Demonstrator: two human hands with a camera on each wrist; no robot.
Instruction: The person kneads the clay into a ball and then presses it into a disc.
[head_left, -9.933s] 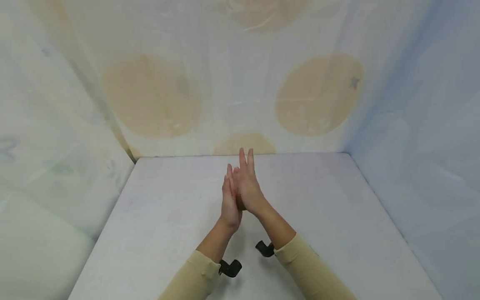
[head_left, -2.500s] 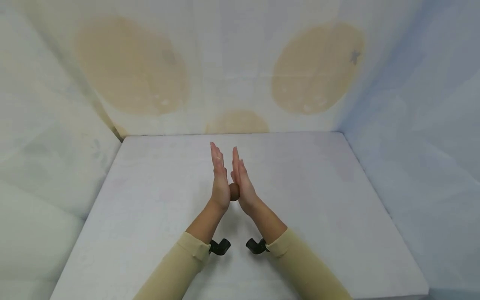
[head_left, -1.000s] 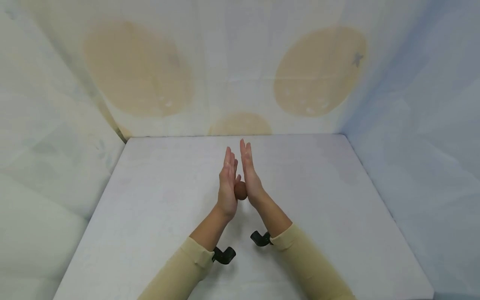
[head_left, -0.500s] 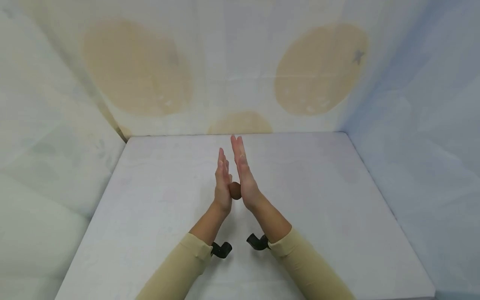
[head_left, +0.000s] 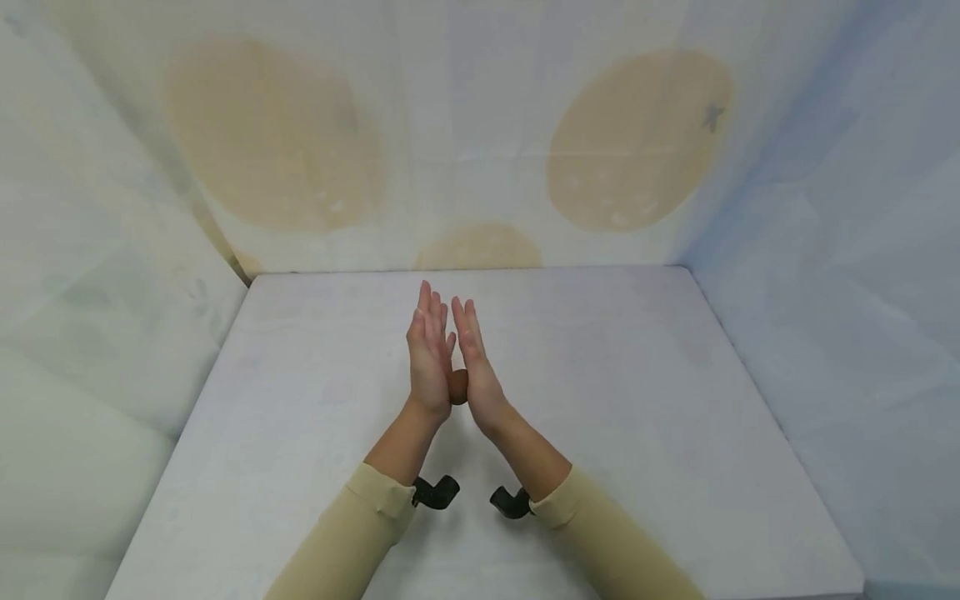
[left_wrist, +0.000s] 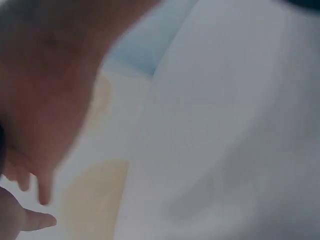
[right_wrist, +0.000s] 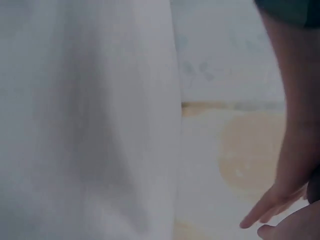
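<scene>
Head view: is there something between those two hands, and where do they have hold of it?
Yes: a small brown ball is pressed between the palms of the left hand and right hand, fingers straight, one palm on each side.

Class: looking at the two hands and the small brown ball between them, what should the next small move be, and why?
Probably slide the palms opposite ways to roll the ball: the left hand and right hand press the brown ball between flat palms, fingers straight, above the table.
</scene>
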